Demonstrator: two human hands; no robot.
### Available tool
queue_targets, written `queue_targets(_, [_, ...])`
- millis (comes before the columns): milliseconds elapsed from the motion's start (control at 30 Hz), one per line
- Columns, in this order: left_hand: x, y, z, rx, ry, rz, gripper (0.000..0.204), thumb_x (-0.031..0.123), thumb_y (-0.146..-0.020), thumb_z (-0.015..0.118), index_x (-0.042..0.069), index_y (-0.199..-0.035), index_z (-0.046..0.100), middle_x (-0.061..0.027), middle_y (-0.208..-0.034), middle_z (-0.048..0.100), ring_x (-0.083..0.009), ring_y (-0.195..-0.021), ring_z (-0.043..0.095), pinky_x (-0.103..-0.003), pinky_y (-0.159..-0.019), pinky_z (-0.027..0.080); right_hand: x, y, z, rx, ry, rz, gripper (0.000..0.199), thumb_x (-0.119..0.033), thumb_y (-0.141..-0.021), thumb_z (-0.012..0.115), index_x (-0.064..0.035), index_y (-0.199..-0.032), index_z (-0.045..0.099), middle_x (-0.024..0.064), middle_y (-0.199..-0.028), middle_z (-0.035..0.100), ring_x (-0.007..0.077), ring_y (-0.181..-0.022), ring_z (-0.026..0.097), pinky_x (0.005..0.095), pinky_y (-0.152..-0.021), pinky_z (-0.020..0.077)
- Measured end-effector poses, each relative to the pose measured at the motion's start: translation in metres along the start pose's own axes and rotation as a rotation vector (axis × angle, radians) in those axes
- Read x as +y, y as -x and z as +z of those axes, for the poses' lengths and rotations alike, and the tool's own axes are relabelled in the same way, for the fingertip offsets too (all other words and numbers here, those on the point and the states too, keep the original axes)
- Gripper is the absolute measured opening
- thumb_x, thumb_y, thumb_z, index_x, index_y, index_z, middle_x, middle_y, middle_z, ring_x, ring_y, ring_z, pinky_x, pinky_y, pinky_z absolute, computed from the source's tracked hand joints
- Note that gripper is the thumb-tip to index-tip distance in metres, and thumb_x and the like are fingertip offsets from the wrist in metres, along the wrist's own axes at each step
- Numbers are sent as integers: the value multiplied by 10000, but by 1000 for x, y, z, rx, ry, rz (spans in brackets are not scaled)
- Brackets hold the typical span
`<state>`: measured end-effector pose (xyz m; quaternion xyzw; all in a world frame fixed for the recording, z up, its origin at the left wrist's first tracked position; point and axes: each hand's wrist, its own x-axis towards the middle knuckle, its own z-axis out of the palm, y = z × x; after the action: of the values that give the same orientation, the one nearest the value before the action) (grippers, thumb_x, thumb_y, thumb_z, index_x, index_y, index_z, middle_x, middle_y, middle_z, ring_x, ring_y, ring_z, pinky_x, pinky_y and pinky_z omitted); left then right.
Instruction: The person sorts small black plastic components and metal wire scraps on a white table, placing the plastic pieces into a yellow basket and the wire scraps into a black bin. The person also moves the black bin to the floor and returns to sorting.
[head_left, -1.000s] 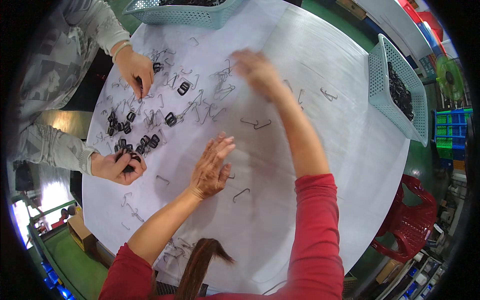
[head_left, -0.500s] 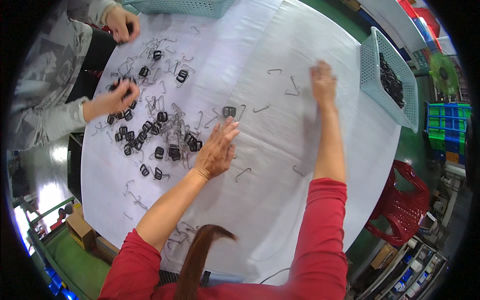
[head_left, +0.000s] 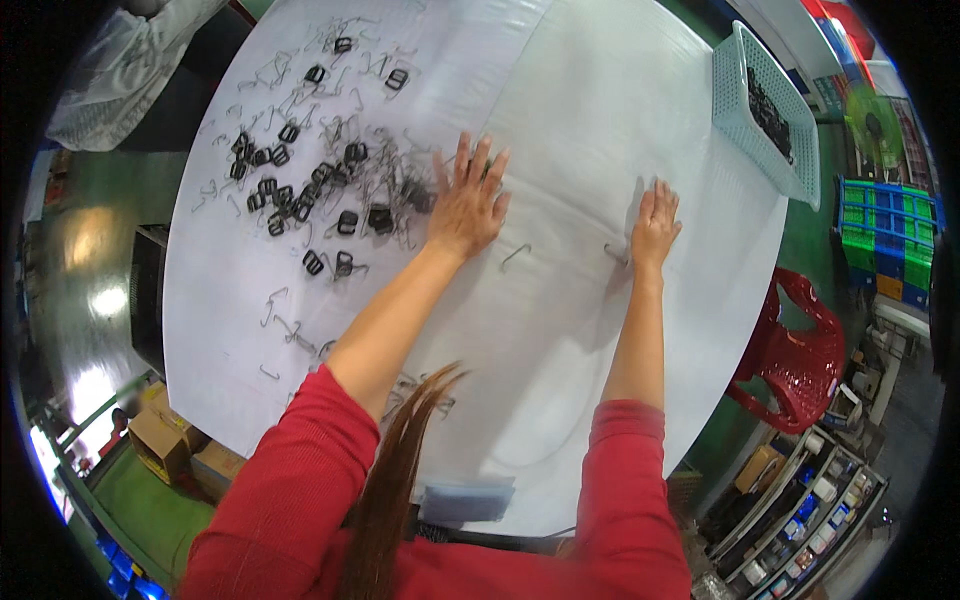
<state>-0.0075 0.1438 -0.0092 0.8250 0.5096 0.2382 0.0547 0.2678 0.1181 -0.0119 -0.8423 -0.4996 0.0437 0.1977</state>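
Head view: left hand (head_left: 468, 205) lies flat, fingers spread, on the edge of the clip pile (head_left: 320, 190) on the table (head_left: 560, 120), holding nothing; right hand (head_left: 655, 220) rests open beside a loose wire (head_left: 617, 254). Likely risks — a sweep scattering clips, or tangled wires snagging fingers.

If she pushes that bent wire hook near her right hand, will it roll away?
Probably not. The thin bent metal wire hook lies flat on the white table cover, so it would likely slide, not roll. It looks light and stiff, and might snag other hooks.
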Motion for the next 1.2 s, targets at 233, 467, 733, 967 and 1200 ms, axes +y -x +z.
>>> queue_targets(233, [-19, 26, 2, -140, 57, 147, 472, 214, -865, 409, 45, -1303, 370, -80, -1383, 337, -238, -1304, 254, -438, -1074, 150, -111, 128, 49, -5, -77, -312, 504, -403, -915, 359, -123, -1333, 371, 72, -1402, 319, 236, -1327, 219, 449, -1080, 102])
queue_targets(467, [-96, 188, -127, -280, 261, 129, 452, 50, -784, 494, 52, -1234, 450, -90, -1321, 416, -250, -1286, 301, -464, -1071, 144, -194, 233, 25, -434, -510, -426, 388, -266, -855, 521, -136, -1220, 496, 119, -1322, 415, 288, -1178, 439, 389, -963, 369])
queue_targets(733, [-151, 123, -128, 109, 204, 43, 321, 80, -801, 516, 87, -1119, 550, -77, -1223, 498, -248, -1151, 426, -396, -954, 348, -263, 206, 89, -75, -193, -567, 406, -220, -810, 564, -129, -1199, 490, 149, -1273, 444, 309, -1214, 380, 444, -1003, 297])
queue_targets(967, [-204, 187, -147, -297, 341, 0, 148, 92, -782, 555, 84, -923, 599, -56, -963, 569, -255, -905, 530, -357, -802, 422, -255, 294, 38, -353, -422, -185, 220, -14, -727, 598, -86, -933, 632, 75, -1028, 611, 188, -960, 585, 296, -762, 485])
queue_targets(1200, [-198, 148, -165, -99, 334, -160, 128, 157, -750, 618, 82, -853, 611, -72, -874, 584, -249, -882, 557, -369, -734, 462, -239, 243, 0, -416, -862, 399, 203, -91, -770, 645, -4, -953, 632, 66, -833, 650, 113, -719, 613, 244, -628, 502])
